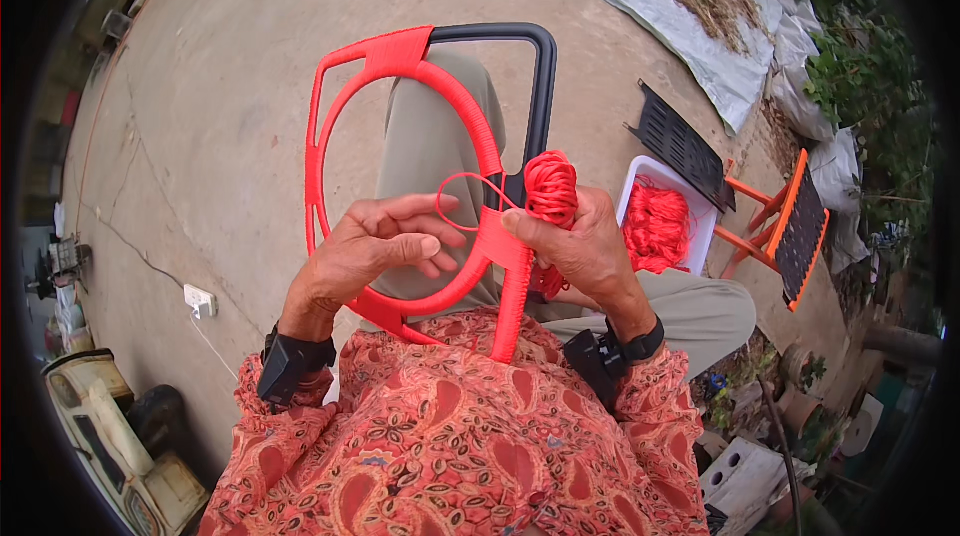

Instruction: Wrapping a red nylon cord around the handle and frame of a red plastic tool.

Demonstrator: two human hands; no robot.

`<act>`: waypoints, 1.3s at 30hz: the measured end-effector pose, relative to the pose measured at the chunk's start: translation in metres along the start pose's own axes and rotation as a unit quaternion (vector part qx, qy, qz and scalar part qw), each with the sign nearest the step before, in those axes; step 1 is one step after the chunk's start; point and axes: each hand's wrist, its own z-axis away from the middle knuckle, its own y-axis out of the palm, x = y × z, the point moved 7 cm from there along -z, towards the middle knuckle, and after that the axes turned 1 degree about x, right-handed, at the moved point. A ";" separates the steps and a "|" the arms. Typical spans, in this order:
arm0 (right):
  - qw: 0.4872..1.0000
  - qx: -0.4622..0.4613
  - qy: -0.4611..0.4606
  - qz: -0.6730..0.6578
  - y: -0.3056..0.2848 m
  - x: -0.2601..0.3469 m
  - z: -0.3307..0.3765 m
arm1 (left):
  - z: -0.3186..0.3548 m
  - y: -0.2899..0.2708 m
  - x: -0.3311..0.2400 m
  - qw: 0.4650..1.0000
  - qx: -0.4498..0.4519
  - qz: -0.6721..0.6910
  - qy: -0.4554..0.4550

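Note:
A rounded rectangular frame (543,86) of black tube, with a ring (470,116) inside it, rests upright on my lap. Red cord is wound closely over its left side and most of the ring; the upper right corner is bare black. My right hand (585,241) grips a bundle of red cord (551,189) against the frame's right side, thumb on the wrapped joint. From there a loose loop of cord (447,198) curves out to my left hand (385,241). That hand is inside the ring's left part, fingers apart and palm turned inward, with nothing gripped in it.
To the right stands a white bin (700,236) with more red cord bundles (655,226). Next to it are a black slotted panel (685,141) and an orange-legged stool (790,226). A pale sheet (690,26) holds dried stalks. A power strip (200,300) lies left on concrete.

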 end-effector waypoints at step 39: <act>0.987 -0.051 -0.076 0.134 -0.038 0.087 0.001 | -0.038 0.054 0.033 0.969 0.013 0.242 0.038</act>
